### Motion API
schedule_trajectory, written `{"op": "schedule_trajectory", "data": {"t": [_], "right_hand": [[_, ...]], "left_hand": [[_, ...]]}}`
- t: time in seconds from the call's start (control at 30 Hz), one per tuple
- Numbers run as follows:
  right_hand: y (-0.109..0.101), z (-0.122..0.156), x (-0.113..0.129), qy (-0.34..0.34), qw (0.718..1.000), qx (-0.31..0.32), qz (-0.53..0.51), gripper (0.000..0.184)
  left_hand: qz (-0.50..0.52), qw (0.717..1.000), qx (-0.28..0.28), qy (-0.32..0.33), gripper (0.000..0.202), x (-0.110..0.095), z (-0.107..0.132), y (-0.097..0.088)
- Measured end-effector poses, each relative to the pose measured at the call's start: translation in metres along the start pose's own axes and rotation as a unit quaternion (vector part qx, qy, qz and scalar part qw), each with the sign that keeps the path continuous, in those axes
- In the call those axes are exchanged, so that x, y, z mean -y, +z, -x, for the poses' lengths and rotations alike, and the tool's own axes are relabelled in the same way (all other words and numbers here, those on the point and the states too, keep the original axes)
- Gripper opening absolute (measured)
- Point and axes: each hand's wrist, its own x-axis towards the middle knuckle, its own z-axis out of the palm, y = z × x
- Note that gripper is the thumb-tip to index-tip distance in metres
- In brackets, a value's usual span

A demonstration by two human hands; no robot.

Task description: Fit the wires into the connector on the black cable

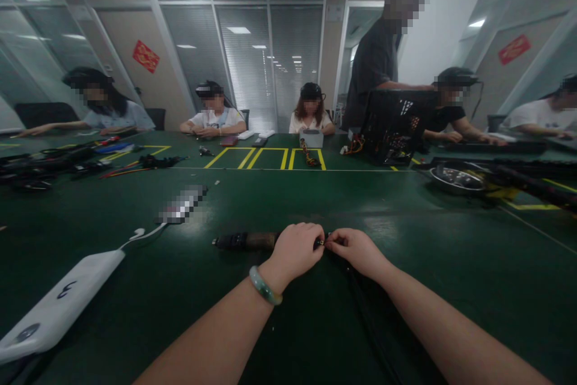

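A dark electric screwdriver (259, 241) lies sideways on the green table, its narrow tip to the left. My left hand (297, 250), with a green bangle at the wrist, is closed around its right end and hides that part. Close against it, my right hand (349, 250) makes a pinch with thumb and forefinger at the end of a black cord (360, 295). Something small and shiny shows between the two hands; the exact join is covered by the fingers. From under my right hand the cord runs down towards the near table edge.
A white power bank (67, 295) with a white cable and a blurred-out device (183, 205) lie left. Bundled cables (49, 160) are at far left. Ahead stand a grey power supply (311, 137) and black computer case (394, 127); a metal bowl (456, 179) is right. Several people are across the table.
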Motion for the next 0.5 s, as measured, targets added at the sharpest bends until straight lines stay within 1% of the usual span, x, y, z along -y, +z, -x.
{"op": "schedule_trajectory", "data": {"t": [0.13, 0.27, 0.5], "right_hand": [[0.0008, -0.0008, 0.0009, -0.002, 1.0, -0.004, 0.001, 0.018], [0.0024, -0.0027, -0.0012, -0.005, 1.0, -0.001, 0.0, 0.018], [0.0011, -0.004, -0.0017, 0.0, 1.0, 0.012, 0.004, 0.017]], "left_hand": [[-0.016, 1.0, 0.004, -0.007, 0.006, -0.0008, -0.0007, -0.0003], [-0.011, 1.0, 0.009, -0.017, 0.005, -0.0013, -0.0009, 0.0006], [0.002, 1.0, -0.005, -0.009, 0.005, -0.0004, -0.0004, -0.0001]]}}
